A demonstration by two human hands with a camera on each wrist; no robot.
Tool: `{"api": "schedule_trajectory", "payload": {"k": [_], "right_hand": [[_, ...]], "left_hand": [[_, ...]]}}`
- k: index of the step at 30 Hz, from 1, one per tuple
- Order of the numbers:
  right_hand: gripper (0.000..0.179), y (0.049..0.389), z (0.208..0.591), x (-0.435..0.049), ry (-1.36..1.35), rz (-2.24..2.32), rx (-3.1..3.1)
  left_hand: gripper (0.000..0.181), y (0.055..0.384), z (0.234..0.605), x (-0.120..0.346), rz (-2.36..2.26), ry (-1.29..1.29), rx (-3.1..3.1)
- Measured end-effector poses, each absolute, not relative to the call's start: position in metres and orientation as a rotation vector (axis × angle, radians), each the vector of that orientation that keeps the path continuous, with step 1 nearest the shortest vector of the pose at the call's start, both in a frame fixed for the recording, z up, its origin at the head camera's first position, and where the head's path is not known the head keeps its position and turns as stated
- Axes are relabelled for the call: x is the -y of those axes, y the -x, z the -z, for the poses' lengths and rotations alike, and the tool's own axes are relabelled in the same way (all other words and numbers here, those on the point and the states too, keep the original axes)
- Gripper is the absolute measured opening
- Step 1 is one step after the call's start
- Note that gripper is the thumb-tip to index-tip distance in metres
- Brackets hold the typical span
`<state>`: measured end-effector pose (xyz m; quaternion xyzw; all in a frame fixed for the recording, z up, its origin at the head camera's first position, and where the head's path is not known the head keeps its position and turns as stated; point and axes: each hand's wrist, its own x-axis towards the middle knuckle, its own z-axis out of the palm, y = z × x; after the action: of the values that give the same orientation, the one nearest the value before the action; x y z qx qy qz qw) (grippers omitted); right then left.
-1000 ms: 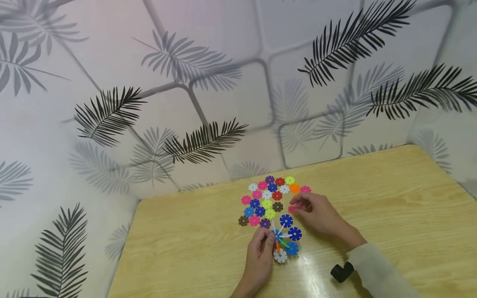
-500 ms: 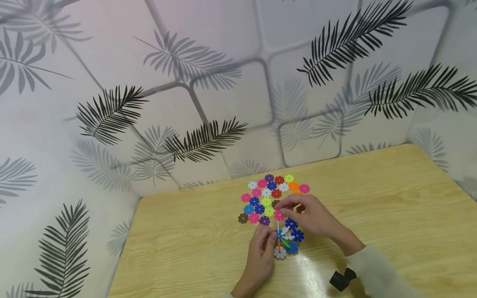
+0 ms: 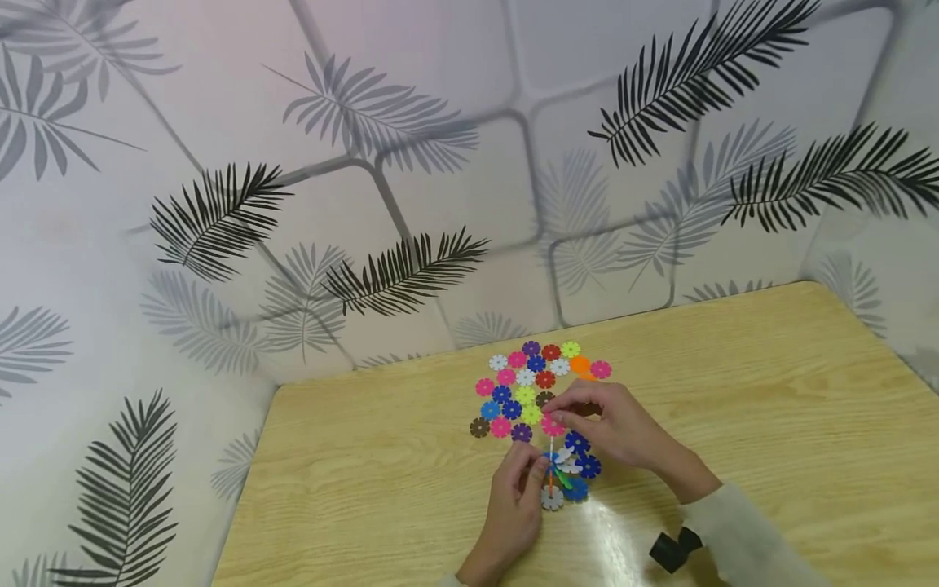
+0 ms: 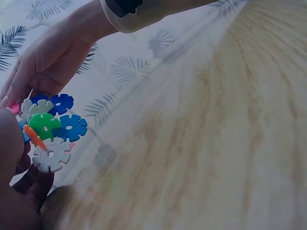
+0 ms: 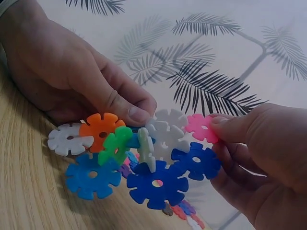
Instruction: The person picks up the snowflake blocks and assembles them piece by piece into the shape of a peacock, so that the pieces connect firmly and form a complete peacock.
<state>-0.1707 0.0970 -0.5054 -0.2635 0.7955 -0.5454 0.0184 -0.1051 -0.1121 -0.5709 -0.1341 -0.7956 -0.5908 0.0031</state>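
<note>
A pale yellow, wood-grained counter (image 3: 352, 489) is spread across the near part of the scene, its polished top streaked by a white glare (image 3: 614, 542). At the near right, a black device (image 3: 667, 553) is seen beside a light-coloured sleeve (image 3: 741, 534). Above the counter, a flower-like assembly (image 5: 145, 148) of notched discs in blue, white, green and orange is pinched at its hub between the thumb and fingers of the left hand (image 3: 513, 493). On its far side, a pink disc (image 5: 197, 127) is pinched in the fingertips of the right hand (image 3: 619, 424). Farther off, loose discs (image 3: 525, 378) in many colours are laid flat in a loose patch. The counter's far edge is met by a pale wall (image 3: 469, 196), printed with black and grey fronds and grey rounded outlines; its left edge is bordered by similarly patterned wallpaper (image 3: 51, 473).
</note>
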Motion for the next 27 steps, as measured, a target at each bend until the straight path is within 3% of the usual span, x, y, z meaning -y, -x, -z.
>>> {"api": "schedule_trajectory", "payload": {"k": [27], "right_hand": [[0.013,0.1638,0.5067,-0.0899,0.848,1.633,-2.492]], "left_hand": [[0.021,0.1052,0.5714,0.111,1.839,0.369,2.51]]}}
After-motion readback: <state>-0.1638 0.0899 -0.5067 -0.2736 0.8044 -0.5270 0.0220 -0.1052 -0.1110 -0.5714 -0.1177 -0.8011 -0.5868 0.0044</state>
